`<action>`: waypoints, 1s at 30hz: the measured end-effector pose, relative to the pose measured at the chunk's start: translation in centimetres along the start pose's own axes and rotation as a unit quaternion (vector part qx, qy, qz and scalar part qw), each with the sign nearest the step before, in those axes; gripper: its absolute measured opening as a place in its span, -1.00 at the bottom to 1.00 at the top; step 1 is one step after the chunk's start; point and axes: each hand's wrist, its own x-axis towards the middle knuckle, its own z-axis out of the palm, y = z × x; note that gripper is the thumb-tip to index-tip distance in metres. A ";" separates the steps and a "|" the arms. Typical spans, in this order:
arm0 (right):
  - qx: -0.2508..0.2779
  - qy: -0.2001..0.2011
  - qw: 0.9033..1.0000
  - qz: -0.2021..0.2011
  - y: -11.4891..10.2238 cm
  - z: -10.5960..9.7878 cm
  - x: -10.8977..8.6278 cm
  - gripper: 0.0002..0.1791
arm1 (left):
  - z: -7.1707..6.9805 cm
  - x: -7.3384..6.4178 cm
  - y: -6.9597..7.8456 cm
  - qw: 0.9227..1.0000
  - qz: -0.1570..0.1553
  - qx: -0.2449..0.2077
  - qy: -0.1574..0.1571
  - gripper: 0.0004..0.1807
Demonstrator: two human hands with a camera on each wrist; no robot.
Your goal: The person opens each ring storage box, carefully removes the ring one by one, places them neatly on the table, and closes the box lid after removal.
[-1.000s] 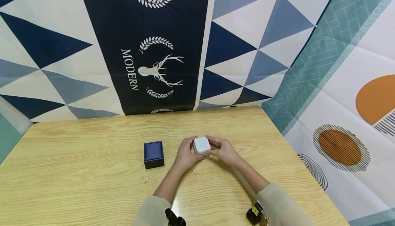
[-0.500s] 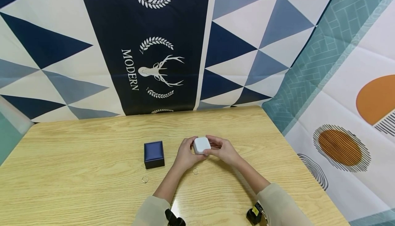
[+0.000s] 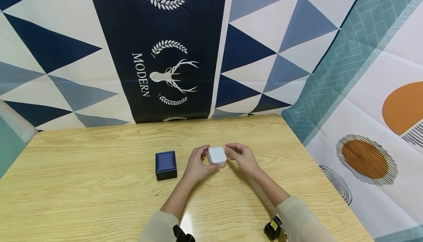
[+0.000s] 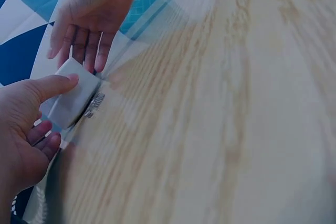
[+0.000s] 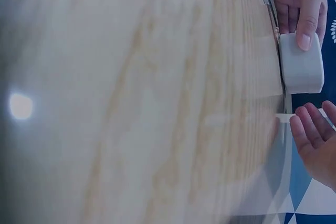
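Note:
A small white box with rounded corners stands on the wooden table, between the two hands. My left hand is at its left side. The left thumb lies against the box's near face, while the other fingers are bent loosely and stand a little apart from it. To the right, my right hand is clear of the box, its fingers loosely bent and holding nothing. The left wrist view shows the same white box under the left thumb. In the right wrist view, a gap separates the right fingers from the box.
A dark blue box with a cushioned lid stands left of the hands. Two thin rings lie on the table: one ring between the forearms, another ring farther left. Patterned cloth hangs behind the table.
Both hands held the white box earlier. The right hand has come away to the right, and the left fingers have loosened slightly to the left. The white box stays in about the same place.

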 end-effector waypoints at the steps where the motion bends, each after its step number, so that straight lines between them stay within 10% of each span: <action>1: -0.002 0.004 1.000 0.002 0.0 -0.1 0.0 -0.52 | -0.1 0.0 0.1 1.000 -0.002 0.002 0.001 -0.15; 17: -0.024 0.037 0.999 0.015 -1.3 -0.6 1.0 -0.59 | -1.6 -1.4 1.9 0.999 0.033 0.040 -0.011 -0.36; 30: -0.133 0.070 0.987 -0.049 -2.3 -1.6 1.5 -0.65 | -5.2 -3.8 4.0 0.995 0.042 0.090 -0.007 -0.46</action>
